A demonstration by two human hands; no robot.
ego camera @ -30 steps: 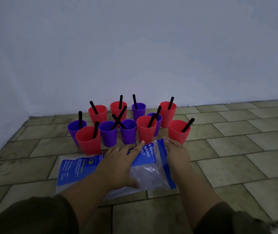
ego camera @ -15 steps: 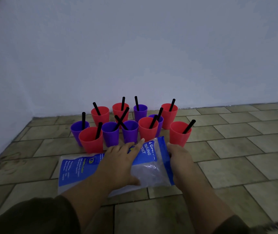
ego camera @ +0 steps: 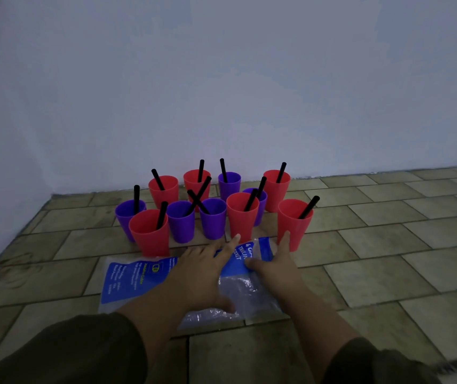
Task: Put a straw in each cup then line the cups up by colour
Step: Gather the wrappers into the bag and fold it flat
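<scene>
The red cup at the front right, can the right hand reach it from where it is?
Probably yes. The right hand lies open with its fingers pointing at that red cup, fingertips close by its lower wall, and nothing stands between them. The plastic bag only lies flat, partly under the hand.
</scene>
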